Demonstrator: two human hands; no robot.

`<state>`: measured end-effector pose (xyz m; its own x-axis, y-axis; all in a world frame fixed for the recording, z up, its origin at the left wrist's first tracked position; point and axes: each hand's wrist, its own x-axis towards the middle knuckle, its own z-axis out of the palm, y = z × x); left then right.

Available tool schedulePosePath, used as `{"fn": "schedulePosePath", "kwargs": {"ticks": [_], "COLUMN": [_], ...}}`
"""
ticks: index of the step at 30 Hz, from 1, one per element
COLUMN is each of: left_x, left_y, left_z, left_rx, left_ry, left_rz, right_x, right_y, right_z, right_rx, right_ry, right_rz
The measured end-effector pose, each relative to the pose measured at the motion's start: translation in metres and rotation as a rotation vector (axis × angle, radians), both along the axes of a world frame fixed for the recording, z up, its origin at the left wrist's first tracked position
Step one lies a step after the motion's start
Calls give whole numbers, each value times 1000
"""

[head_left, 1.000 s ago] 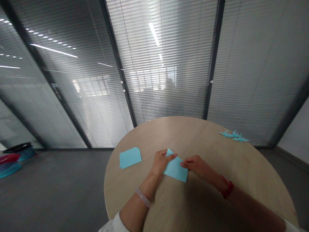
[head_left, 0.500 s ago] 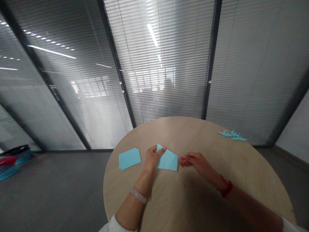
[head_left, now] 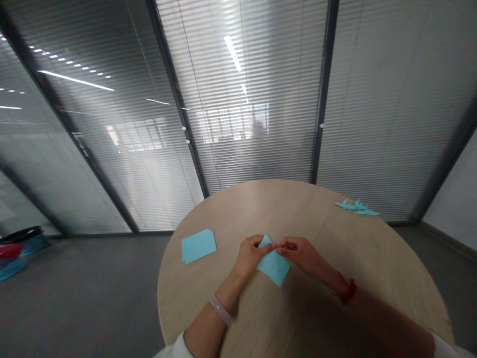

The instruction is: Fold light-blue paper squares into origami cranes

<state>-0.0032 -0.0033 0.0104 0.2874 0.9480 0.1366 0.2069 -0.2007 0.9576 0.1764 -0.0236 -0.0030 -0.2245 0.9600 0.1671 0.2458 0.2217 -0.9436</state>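
A partly folded sheet of light-blue paper [head_left: 275,268] is held above the round wooden table, turned so one corner points toward me. My left hand [head_left: 252,256] grips its upper left side, thumb across the front. From the right, my right hand [head_left: 300,252] pinches the paper's upper right edge, its fingertips meeting my left thumb. The fingers partly hide the upper part of the sheet. Left of my hands lies a stack of flat blue paper [head_left: 199,245], its edges slightly out of line.
Several small folded blue paper figures [head_left: 357,207] lie near the far right edge of the round table [head_left: 238,209]. Beyond the table stand glass partitions with blinds [head_left: 257,164]. Blue containers [head_left: 13,261], one with a red rim, are on the floor at far left.
The sheet has moved right and toward me and has been rotated clockwise. My right hand, apart from the paper before, now pinches its edge beside my left thumb.
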Motion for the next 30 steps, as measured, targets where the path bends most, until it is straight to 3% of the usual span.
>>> {"fn": "schedulePosePath", "kwargs": {"ticks": [6, 11, 18, 25, 27, 30], "left_x": [3, 2, -7, -16, -14, -7], "left_y": [-1, 0, 0, 8, 7, 3], "left_z": [-1, 3, 17, 18, 16, 10], "left_rx": [37, -92, -155, -143, -145, -160], "left_ry": [3, -47, -205, -320, -291, -219], "left_rz": [15, 7, 153, 315, 283, 125], "right_x": [-1, 2, 6, 8, 7, 2], "right_y": [0, 2, 1, 2, 4, 3], "right_z": [2, 0, 0, -2, -3, -2], "right_rx": [26, 39, 50, 40, 57, 43], "right_ry": [-5, -38, -26, 16, 65, 84], "right_rz": [26, 29, 49, -17, -63, -74]}}
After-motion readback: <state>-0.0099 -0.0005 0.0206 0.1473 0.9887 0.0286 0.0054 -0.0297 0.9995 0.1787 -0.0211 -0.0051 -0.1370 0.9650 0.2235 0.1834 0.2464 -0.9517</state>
